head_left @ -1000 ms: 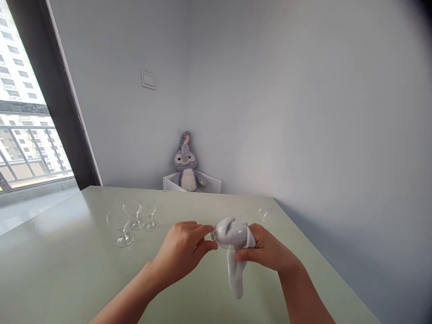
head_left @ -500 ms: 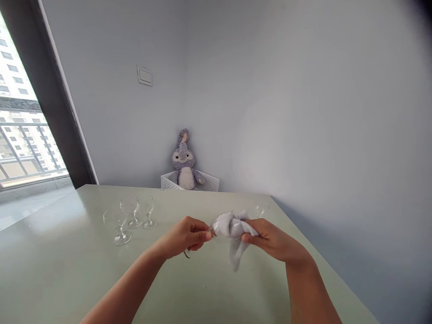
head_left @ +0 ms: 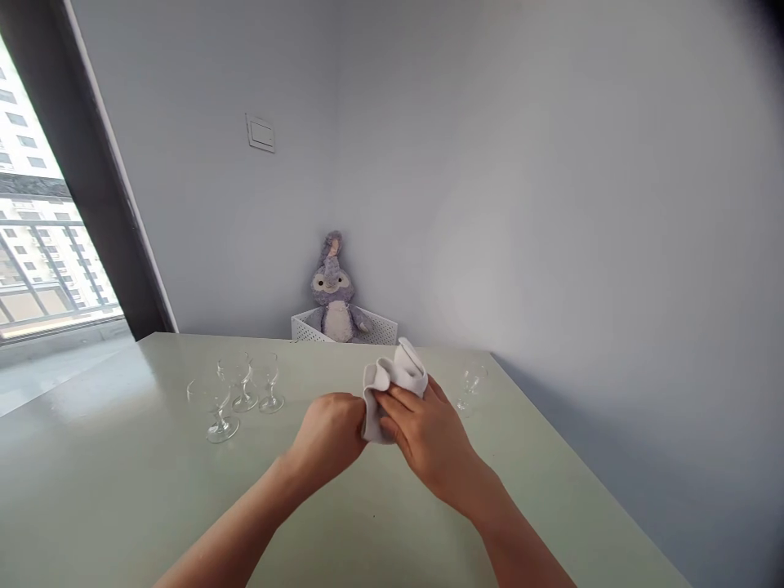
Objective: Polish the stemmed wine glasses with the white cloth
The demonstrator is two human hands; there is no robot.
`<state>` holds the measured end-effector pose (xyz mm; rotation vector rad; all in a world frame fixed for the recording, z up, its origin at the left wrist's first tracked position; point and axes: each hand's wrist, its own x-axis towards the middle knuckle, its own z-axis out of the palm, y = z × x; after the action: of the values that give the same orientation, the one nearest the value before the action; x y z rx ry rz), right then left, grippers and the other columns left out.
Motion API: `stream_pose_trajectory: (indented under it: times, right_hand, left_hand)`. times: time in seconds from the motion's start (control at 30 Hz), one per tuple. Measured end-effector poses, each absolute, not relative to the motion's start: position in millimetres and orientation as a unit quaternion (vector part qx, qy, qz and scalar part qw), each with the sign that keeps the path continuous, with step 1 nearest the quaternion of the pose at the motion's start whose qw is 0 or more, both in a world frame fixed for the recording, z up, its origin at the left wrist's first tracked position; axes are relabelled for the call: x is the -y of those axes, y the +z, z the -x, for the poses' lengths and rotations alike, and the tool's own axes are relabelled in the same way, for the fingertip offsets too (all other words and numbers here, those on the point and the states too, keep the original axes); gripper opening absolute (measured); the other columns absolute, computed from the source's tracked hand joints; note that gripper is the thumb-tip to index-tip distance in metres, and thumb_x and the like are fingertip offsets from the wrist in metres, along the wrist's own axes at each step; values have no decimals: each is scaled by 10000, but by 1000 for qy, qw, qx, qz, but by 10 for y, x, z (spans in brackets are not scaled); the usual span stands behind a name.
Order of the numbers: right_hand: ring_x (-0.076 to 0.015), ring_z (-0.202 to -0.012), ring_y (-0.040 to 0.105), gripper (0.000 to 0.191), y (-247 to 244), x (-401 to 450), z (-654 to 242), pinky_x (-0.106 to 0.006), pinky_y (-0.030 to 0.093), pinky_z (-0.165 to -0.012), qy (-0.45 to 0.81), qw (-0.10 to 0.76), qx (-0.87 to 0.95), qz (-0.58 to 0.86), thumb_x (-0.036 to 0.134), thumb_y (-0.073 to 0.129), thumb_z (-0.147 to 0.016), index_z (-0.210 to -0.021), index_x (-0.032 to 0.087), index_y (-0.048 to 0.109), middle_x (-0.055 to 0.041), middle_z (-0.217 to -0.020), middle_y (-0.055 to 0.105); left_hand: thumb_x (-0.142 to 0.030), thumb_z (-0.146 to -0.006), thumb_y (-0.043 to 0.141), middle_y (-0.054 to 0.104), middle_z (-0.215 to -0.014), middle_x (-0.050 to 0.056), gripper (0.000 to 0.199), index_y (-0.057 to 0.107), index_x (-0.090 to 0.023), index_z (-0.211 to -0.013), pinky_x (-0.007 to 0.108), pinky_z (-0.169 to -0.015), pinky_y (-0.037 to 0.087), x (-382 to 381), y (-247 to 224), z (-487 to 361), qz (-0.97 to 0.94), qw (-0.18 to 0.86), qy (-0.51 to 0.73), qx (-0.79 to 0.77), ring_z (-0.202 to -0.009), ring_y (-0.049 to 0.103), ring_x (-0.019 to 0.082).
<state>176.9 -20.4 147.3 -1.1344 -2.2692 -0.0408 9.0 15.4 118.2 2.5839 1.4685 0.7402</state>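
1. Your right hand [head_left: 432,437] pressed its fingers into a bunched white cloth [head_left: 407,367], held just above the worktop [head_left: 336,531], near the middle of the view.
2. Your left hand [head_left: 331,429] was curled against the cloth's left edge, knuckles up; its fingertips were hidden, so what it pinched, if anything, could not be told. Nor could anything inside the folds be seen.
3. Good handling here, by our judgement, called for a steady left hand, light and even pressure from the right, and no twisting against anything fragile beneath the cloth.
4. Beyond your right hand stood one stemmed glass [head_left: 471,382]; well apart, to the left, three clear glasses [head_left: 222,429] stood upright in a cluster.
5. Past the far edge, a plush toy [head_left: 336,318] sat in a perforated white bin [head_left: 383,328].
6. No brand, label or writing could be read.
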Motion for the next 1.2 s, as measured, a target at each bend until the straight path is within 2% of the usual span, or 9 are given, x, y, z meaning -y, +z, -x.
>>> stream_pose_trajectory:
  times: [0.17,0.27,0.37,0.53,0.63,0.77,0.9,1.03,1.2]
  right_hand:
    - [-198,-990,549,293,1336,-99,-1989,-331,425,-829,233,430,743,457,367,413,-878,-1048,249,621,-32,-1077,623]
    - [-192,-862,587,318,1242,-246,-2024,-302,454,-712,425,545,596,408,421,439,-854,-972,205,641,-36,-956,655]
    - [-183,-793,594,305,1116,-308,-1846,-291,466,-657,532,663,394,349,449,490,-812,-898,196,636,-20,-866,659]
    - [-212,-934,575,429,980,-163,-1432,-334,480,-708,613,676,312,265,544,367,-834,-1044,227,565,-39,-1053,617]
    - [-198,-908,555,359,876,-33,-1274,-316,463,-708,571,657,395,295,503,367,-855,-989,233,563,-37,-989,610]
    - [-170,-802,511,300,696,55,-1195,-286,424,-676,452,621,528,362,442,344,-889,-873,217,544,-33,-831,563]
    - [-158,-676,487,314,586,64,-1200,-277,403,-589,349,576,610,417,406,286,-912,-892,202,525,-24,-739,524]
    - [-207,-818,541,276,591,58,-1246,-338,436,-689,202,548,703,405,278,296,-913,-1076,219,511,-81,-919,586]
    - [-249,-1071,510,366,556,182,-1424,-405,437,-826,65,461,804,370,179,331,-886,-1214,251,476,-89,-1181,558]
  left_hand:
    - [-323,-825,477,577,-587,7,187,627,-214,-803,255,-545,283,-87,1169,-146,-854,-41,277,-439,-576,496,146]
    - [-388,-834,463,606,-630,5,322,555,-262,-1116,255,-559,317,-135,1125,-158,-834,-16,310,-456,-600,528,157]
    - [-379,-854,425,615,-666,13,377,495,-256,-1204,252,-569,336,-197,1038,-189,-811,0,340,-476,-643,541,161]
    - [-354,-874,384,593,-821,31,411,423,-238,-1266,239,-581,362,-247,903,-273,-774,2,400,-492,-662,532,137]
    - [-337,-873,376,534,-929,46,392,433,-251,-1251,236,-576,381,-250,871,-306,-744,8,441,-502,-682,527,128]
    - [-331,-856,408,506,-959,60,329,537,-240,-1145,310,-758,420,-258,860,-310,-719,65,492,-487,-842,521,169]
    - [-381,-838,432,521,-1098,72,291,622,-212,-979,322,-854,405,-251,900,-304,-658,261,540,-455,-1000,505,201]
    - [-461,-818,443,570,-1097,71,387,588,-170,-1028,282,-802,433,-213,962,-321,-566,485,539,-393,-969,532,198]
    - [-483,-792,478,594,-1054,79,445,570,-153,-1077,268,-713,442,-305,929,-279,-524,543,539,-376,-873,553,180]
